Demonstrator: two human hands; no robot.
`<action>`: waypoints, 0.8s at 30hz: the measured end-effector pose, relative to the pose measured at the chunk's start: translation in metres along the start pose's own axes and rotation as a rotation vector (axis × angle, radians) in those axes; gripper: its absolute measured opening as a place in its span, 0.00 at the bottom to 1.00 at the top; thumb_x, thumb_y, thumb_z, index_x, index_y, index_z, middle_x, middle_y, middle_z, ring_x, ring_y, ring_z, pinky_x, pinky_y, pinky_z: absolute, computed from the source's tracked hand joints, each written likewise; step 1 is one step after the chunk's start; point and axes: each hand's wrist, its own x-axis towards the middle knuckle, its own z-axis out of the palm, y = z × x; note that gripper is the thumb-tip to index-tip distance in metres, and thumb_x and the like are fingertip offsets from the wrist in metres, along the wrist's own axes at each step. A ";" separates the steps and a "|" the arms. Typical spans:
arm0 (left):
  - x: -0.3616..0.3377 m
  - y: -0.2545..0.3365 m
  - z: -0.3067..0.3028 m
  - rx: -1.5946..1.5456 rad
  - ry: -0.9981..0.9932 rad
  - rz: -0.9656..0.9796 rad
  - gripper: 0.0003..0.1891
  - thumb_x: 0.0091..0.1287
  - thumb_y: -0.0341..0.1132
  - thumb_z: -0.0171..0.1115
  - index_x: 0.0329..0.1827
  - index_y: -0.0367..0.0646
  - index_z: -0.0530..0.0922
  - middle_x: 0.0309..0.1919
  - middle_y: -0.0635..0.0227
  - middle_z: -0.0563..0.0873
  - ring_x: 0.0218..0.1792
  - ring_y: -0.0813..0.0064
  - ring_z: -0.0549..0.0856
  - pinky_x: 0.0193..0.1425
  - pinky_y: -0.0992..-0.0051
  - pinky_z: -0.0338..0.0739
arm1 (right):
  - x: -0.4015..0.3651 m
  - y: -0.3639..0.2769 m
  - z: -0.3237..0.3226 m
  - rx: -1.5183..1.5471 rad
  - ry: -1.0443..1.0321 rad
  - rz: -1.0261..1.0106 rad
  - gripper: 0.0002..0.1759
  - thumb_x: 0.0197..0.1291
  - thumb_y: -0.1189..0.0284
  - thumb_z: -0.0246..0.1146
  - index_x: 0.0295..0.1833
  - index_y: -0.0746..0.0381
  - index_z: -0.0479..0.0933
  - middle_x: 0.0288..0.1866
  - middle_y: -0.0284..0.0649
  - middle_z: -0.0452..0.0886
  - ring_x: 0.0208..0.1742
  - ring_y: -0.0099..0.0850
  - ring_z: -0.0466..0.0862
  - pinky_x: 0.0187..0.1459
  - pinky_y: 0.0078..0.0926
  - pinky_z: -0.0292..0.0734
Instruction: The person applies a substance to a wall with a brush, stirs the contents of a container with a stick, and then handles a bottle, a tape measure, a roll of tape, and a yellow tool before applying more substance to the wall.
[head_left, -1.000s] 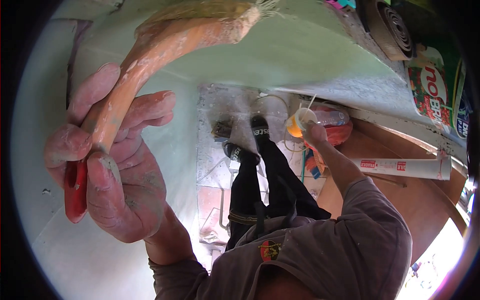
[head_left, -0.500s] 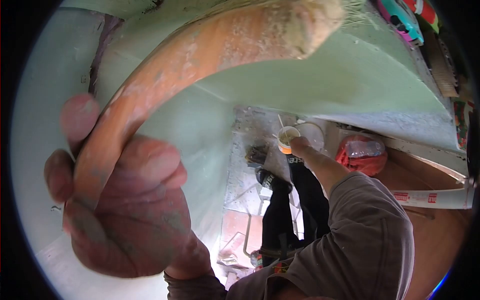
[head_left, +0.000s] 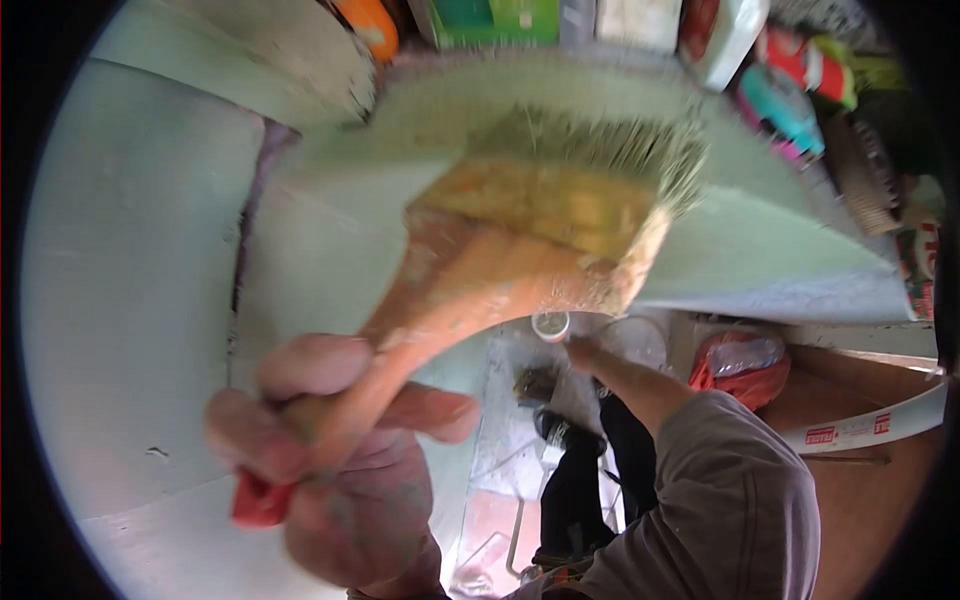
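My left hand (head_left: 370,490) is closed round the wooden handle of a wide paintbrush (head_left: 500,250), held up close to the camera. The brush's bristles point up and right against the green wall, and look stiff and coated. Something small and red (head_left: 262,500) shows by the handle's end, under my fingers. Lower down, my right hand (head_left: 583,355) is at the side of a small white and orange pot (head_left: 550,325) and appears to grip it. The brush partly covers the pot's top, and my right fingertips are too small to see clearly.
A ledge along the top carries a green box (head_left: 495,22), a white bottle (head_left: 735,40) and a turquoise item (head_left: 785,110). Below right are a red bag (head_left: 745,365) with a clear bottle on it and a white curved strip (head_left: 870,420). A pale green wall (head_left: 150,280) stands left.
The brush has come down and turned, so its whole head and bristles now show. My left hand has shifted right. The view has tilted up, bringing more of the ledge in.
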 end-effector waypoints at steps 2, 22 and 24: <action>0.003 -0.001 0.001 0.030 -0.052 0.020 0.11 0.78 0.36 0.50 0.55 0.37 0.66 0.63 0.42 0.78 0.36 0.56 0.89 0.42 0.64 0.87 | -0.057 -0.009 -0.038 0.024 -0.047 -0.102 0.20 0.62 0.66 0.61 0.58 0.62 0.83 0.52 0.53 0.88 0.55 0.49 0.89 0.56 0.50 0.85; 0.003 0.009 0.026 0.049 0.041 -0.090 0.08 0.78 0.30 0.53 0.56 0.43 0.69 0.62 0.44 0.80 0.47 0.50 0.92 0.48 0.61 0.86 | -0.412 -0.088 -0.600 0.576 1.355 -0.082 0.14 0.68 0.68 0.70 0.52 0.66 0.84 0.37 0.32 0.87 0.37 0.20 0.83 0.40 0.21 0.78; 0.003 0.009 0.025 0.042 0.048 -0.094 0.08 0.78 0.30 0.52 0.56 0.43 0.69 0.63 0.44 0.80 0.47 0.51 0.92 0.48 0.61 0.85 | -0.401 -0.084 -0.620 0.362 1.425 0.024 0.18 0.67 0.62 0.71 0.53 0.65 0.85 0.36 0.35 0.87 0.37 0.22 0.83 0.41 0.21 0.78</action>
